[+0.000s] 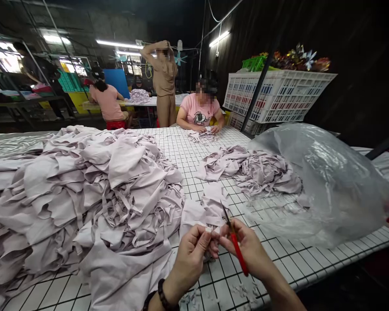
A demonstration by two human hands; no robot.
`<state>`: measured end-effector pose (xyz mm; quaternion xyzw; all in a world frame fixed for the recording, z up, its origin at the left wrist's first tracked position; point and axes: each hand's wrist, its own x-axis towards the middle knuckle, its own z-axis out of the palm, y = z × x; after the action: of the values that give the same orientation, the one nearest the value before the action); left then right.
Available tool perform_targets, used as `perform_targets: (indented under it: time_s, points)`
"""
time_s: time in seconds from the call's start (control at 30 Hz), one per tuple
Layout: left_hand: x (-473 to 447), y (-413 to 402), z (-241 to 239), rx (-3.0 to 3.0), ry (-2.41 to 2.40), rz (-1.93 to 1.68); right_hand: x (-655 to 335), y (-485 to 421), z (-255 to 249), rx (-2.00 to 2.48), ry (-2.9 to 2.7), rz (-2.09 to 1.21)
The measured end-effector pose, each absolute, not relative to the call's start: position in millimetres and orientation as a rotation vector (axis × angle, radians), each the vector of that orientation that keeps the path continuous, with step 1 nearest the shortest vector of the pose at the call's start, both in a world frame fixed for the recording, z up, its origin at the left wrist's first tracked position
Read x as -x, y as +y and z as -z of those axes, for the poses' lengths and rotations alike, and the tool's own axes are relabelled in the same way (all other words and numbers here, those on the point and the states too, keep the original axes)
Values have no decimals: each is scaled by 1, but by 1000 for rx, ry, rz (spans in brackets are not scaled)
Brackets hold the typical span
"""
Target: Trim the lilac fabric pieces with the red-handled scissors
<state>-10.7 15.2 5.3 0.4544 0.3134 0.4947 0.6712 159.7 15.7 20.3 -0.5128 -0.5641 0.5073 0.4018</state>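
Note:
Pinched between the thumb and fingers of my left hand (pixel 194 248) is the edge of a pale lilac fabric piece (pixel 194 214), which lies spread away from me on the table. My right hand (pixel 246 246) holds red-handled scissors (pixel 236 248), their dark blades pointing up and away. Its fingertips meet the same fabric edge beside my left fingers. To the left rises a large heap of lilac fabric pieces (pixel 126 172). A smaller pile of lilac pieces (pixel 262 170) lies beyond my right hand. Small fabric scraps (pixel 244 291) are scattered near my wrists.
A clear plastic bag (pixel 340 181) covers the table's right side. The table (pixel 173 144) has a white top with black grid lines. Across it, a person in a pink shirt (pixel 199 110) handles fabric. White crates (pixel 278 95) are stacked behind, and other people stand or sit farther back.

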Motion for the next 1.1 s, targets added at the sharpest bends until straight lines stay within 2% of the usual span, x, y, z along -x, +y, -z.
perform_targets:
  time_s: [0.17,0.6,1.1]
  points:
    - [15,14,-3,-1126,833,-1114,-187,-5,-41,1690,-1822,-902]
    - [16,11,1,-1364,855,-1030,-173,-9,-39,1747,-2016,-776]
    - [16,13,3,-1338,838,-976,-174,-10,-22,1725,-2099,-463]
